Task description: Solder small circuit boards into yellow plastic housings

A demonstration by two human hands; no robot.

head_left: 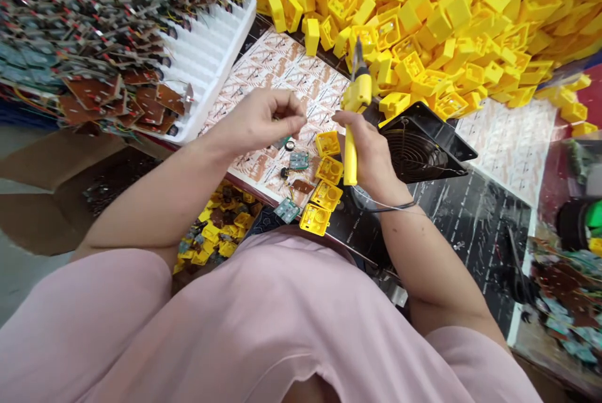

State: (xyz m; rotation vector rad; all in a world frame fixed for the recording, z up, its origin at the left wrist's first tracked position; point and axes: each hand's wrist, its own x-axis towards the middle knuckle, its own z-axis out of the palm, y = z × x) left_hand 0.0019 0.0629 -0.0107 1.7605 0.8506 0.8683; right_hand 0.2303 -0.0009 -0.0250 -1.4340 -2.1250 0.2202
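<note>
My right hand (369, 149) is wrapped round the handle of a yellow soldering gun (360, 93), its dark pointed tip aimed away from me. My left hand (268, 118) is closed, thumb against curled fingers, above the patterned sheet; whatever it pinches is hidden. Just below the left hand are a small round speaker (290, 146) and a green circuit board (299, 160). Between my hands, open yellow cases (329, 170) stand in a row running toward me. A brown circuit board (301, 186) and another green board (286, 209) lie beside them.
A large heap of yellow cases (423, 20) fills the back. At left, a white foam tray (211, 46) carries stacked circuit boards (94, 33). A black fan (418, 146) stands right of my right hand. Below the table edge are filled yellow cases (216, 227) and a cardboard box (61, 171).
</note>
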